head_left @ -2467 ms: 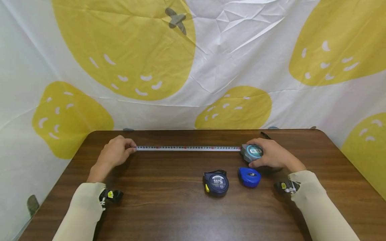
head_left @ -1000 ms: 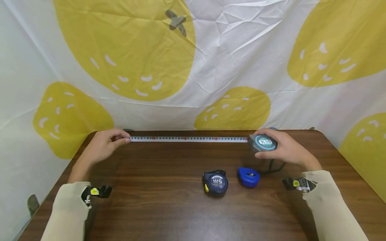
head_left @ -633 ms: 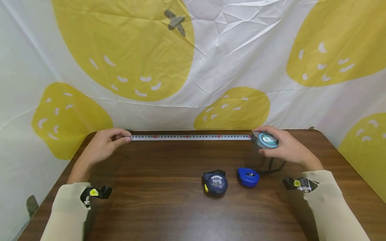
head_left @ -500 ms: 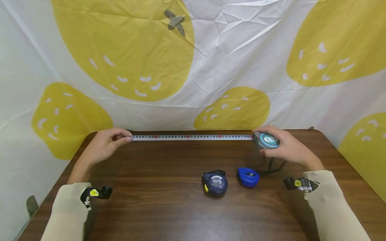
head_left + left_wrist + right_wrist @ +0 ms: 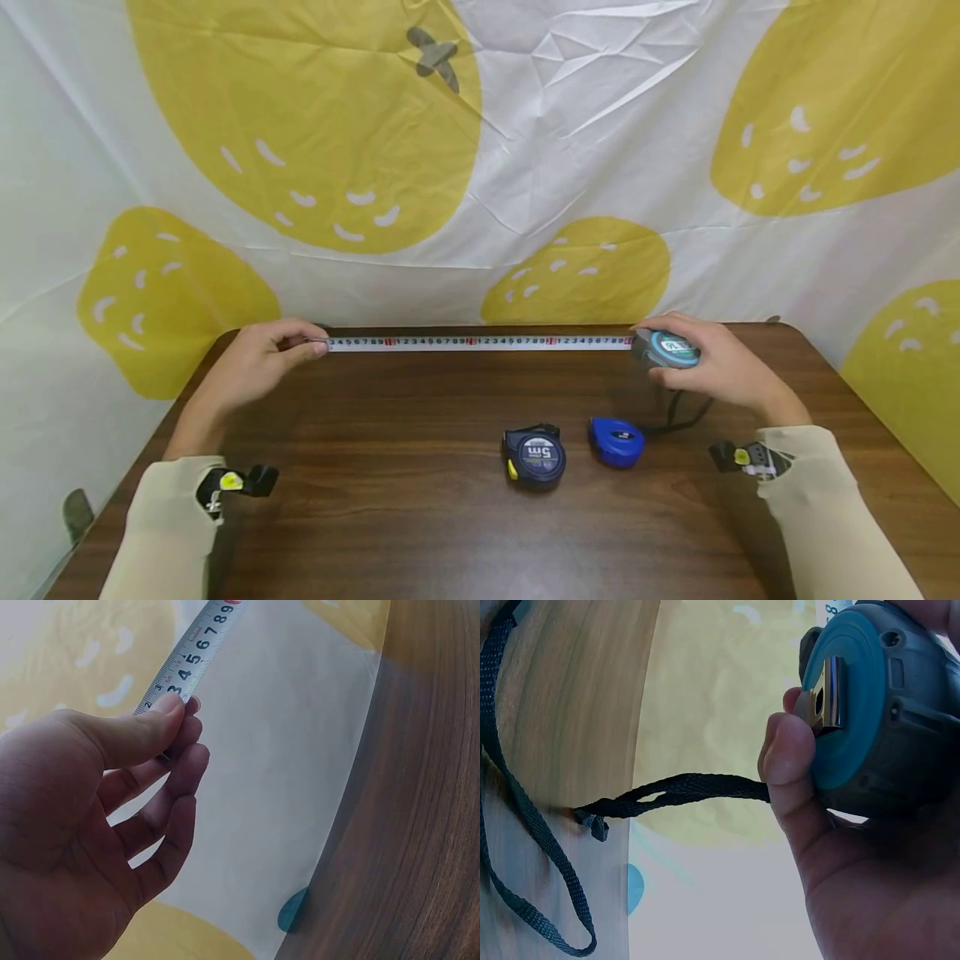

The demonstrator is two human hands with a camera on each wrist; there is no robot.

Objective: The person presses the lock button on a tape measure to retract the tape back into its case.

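My right hand (image 5: 716, 362) grips a grey and teal tape measure (image 5: 671, 350) near the back of the table. From its mouth a white blade (image 5: 480, 342) with black and red numbers runs straight across to my left hand (image 5: 258, 358). Thumb and fingers of that hand pinch the blade's end, just below the 3 mark in the left wrist view; the very tip is hidden by the thumb. The right wrist view shows a metal belt clip (image 5: 829, 697) on the teal case and a black wrist strap (image 5: 675, 791) hanging from it.
A dark blue tape measure (image 5: 536, 457) with a yellow button and a smaller bright blue one (image 5: 617, 442) lie on the brown wooden table (image 5: 390, 517). A white cloth with yellow fruit print (image 5: 352, 142) hangs behind the table's far edge.
Both hands have shifted towards the table's far edge and farther apart since the earliest frame. The right hand has drawn the case rightward, so more blade shows. The two blue tape measures stay put.
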